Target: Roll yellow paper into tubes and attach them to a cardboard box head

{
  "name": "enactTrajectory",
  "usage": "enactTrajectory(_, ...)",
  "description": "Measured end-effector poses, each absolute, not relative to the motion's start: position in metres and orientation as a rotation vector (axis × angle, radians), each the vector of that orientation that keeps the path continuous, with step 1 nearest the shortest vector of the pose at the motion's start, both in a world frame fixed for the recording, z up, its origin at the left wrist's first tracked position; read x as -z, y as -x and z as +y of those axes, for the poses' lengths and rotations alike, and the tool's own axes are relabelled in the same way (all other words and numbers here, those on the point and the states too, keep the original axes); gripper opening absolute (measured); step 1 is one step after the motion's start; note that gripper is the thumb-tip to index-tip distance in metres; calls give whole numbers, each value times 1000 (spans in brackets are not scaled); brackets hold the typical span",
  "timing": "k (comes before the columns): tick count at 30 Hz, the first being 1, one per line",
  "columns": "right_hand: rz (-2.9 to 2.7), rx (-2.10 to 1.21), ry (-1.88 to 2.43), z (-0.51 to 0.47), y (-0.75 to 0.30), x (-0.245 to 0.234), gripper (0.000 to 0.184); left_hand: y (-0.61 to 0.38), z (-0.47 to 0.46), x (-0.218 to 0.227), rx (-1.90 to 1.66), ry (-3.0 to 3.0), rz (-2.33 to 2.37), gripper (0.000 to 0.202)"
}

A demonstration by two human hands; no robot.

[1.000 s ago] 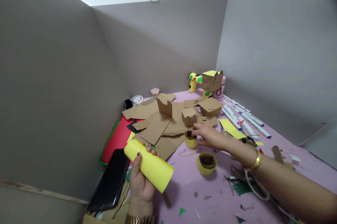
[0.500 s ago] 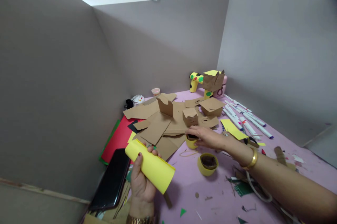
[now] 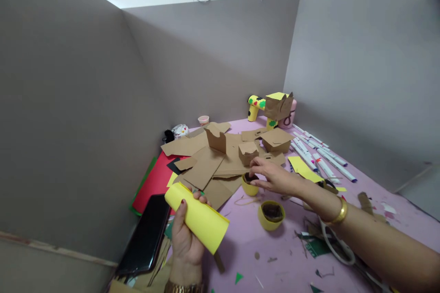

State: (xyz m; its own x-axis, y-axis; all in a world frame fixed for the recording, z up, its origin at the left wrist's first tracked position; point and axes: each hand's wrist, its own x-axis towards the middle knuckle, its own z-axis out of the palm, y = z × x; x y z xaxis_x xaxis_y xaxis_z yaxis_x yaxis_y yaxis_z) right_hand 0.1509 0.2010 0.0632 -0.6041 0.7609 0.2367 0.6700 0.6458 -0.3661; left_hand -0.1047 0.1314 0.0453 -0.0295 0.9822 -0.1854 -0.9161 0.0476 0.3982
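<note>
Roll point(image 3: 196, 217) of yellow paper: my left hand point(image 3: 189, 242) holds it, up over the table point(image 3: 261, 265), to the left of the near cup point(image 3: 270, 225). My thumb lies on the roll and my fingers curl round its back. The roll slants, and its low end is the one closer to the near cup. My right arm comes in from the right, behind the near cup, with a gold bangle point(image 3: 343, 210) on it. My right hand point(image 3: 273, 178) hangs palm down at the far cup point(image 3: 250, 190), which stands behind the near cup, a bit to the left. My fingers bend over its rim; I cannot tell if they pinch it.

The table is pink and messy. Scraps point(image 3: 239, 277) lie in front of the near cup. Cardboard point(image 3: 206, 162) lies behind it, pens point(image 3: 333, 155) behind it on the right, and a shiny black thing point(image 3: 142, 233) far to its left. Grey walls point(image 3: 213, 45) stand behind it and on both sides.
</note>
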Motion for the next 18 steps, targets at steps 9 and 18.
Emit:
enactTrajectory(9,-2502,-297,1147,204,-147,-54,16,105,132,-44,-1530,-180,461,39)
enactTrajectory(18,-2536,-305,1149,201,-146,-54,9,104,132,-46,-1540,-190,473,38)
